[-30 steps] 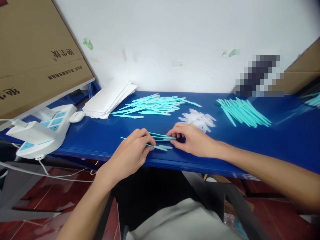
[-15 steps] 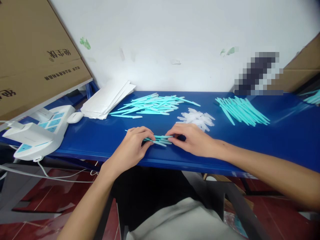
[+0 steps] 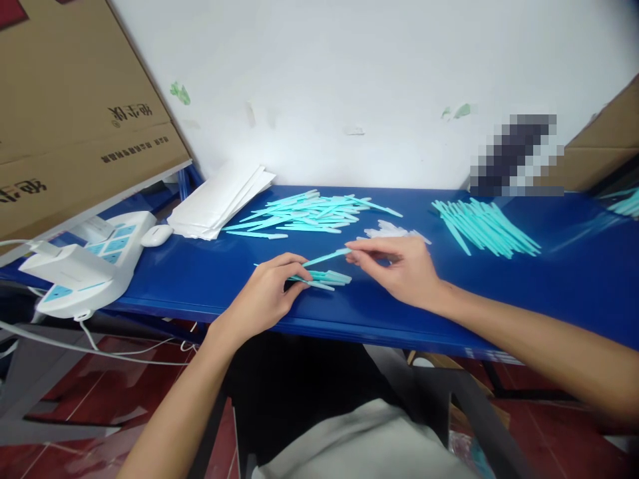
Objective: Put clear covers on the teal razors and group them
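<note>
My left hand (image 3: 277,287) is closed around a small bundle of turquoise eyebrow razors (image 3: 332,278), whose pale tips stick out to the right over the blue table. Between thumb and forefinger, my right hand (image 3: 397,269) pinches the tip of a single eyebrow razor (image 3: 325,257). That razor slants up from the bundle, its other end behind the left fingers. Partly covered by my right hand is a pile of small translucent caps (image 3: 387,229). A large loose heap of eyebrow razors (image 3: 312,211) lies behind both hands.
Another razor pile (image 3: 486,226), more neatly lined up, lies to the right on the blue table (image 3: 499,293). White paper envelopes (image 3: 217,206) are stacked at the back left. Beside them are a white earbud case (image 3: 156,235) and a power strip (image 3: 127,249) with a charger (image 3: 67,269).
My right hand has moved up and slightly right, lifting one razor's tip away from the bundle. My left hand stays around the bundle. The view has shifted slightly.
</note>
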Tool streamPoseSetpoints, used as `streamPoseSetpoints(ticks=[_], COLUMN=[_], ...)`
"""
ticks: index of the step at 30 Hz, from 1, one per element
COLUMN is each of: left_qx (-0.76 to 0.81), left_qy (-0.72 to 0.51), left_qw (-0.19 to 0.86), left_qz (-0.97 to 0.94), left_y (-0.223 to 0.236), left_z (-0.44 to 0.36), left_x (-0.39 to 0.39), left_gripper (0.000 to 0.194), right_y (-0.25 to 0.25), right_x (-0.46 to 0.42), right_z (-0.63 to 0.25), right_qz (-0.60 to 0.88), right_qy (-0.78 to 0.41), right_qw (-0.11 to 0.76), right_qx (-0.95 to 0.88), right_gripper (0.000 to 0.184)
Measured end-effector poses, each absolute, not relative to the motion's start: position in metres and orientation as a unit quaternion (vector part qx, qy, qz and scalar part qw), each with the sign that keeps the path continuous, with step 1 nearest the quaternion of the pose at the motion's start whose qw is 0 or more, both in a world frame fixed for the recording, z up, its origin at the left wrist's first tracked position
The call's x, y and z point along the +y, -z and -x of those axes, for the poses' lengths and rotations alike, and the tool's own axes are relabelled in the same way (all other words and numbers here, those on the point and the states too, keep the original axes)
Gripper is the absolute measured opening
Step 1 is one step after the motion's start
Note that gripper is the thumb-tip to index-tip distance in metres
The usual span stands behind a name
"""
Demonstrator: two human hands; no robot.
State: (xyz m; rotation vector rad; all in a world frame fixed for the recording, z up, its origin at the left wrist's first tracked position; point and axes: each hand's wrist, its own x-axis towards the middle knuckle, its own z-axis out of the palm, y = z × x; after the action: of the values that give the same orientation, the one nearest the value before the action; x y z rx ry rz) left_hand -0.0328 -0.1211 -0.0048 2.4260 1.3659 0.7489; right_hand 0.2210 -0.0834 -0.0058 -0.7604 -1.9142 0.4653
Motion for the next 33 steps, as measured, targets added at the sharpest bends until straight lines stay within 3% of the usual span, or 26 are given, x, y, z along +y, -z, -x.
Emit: streamPoseSetpoints(ticks=[9,19,22,28,33], left_qx=[0.471,0.469,0.461,0.442,0.438], left_qy=[-0.251,-0.270,-0.272,-0.272,-0.268], left_qw=[0.116,0.112,0.107,0.102,0.112], left_qz=[-0.838,-0.833,-0.838,-0.849,-0.851], left_y=[0.005,0.003,0.003,0.005,0.007], left_z=[0.034,0.033,0.033,0.033,0.032], left_x=[-0.121,-0.123,-0.123,-0.121,-0.120], left_gripper=[0.018,0.018,0.018,0.019,0.022], right_y=[0.000,-0.003,0.000,0.006,0.006], right_x=[-0.081,-0.074,-0.073,-0.077,-0.078], right_z=[-0.221,-0.230,-0.232,-0.225,-0.224], right_qz=[0.309,0.327,0.336,0.338,0.318], right_qy=[-0.128,-0.054,-0.048,-0.133,-0.169], right_qw=[0.582,0.551,0.497,0.283,0.238], right_qx=[-0.741,-0.766,-0.799,-0.888,-0.902], right_gripper=[0.013,0.014,0.014,0.025,0.027])
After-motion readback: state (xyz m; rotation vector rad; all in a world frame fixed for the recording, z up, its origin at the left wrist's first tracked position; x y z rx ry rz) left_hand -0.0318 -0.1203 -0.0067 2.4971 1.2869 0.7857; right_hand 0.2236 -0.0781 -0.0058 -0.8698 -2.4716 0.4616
